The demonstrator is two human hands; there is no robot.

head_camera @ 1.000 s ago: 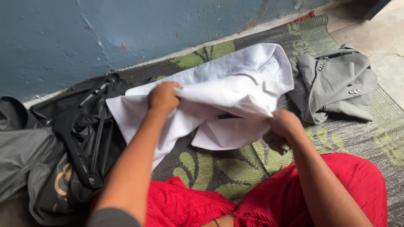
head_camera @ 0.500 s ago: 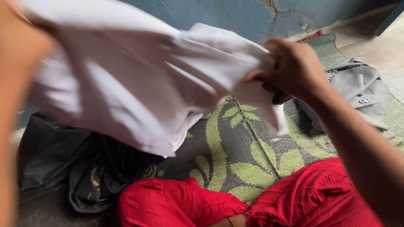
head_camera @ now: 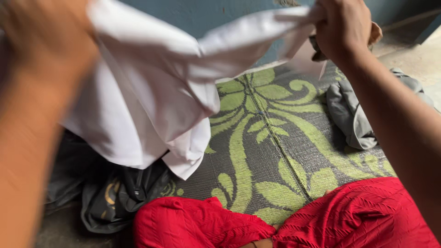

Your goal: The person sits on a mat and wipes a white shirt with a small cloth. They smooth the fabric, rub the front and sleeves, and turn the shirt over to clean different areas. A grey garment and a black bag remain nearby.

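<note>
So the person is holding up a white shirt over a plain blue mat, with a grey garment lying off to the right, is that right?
Not quite. The head view shows the mat is grey with a green leaf pattern, not plain blue. The rest holds: both hands, left hand and right hand, hold up the white shirt, and the grey garment lies to the right.

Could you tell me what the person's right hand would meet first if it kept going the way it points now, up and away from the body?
Probably the blue wall. The right hand, gripping the white garment, has nothing visible between it and the wall, though depth is unclear.
</note>
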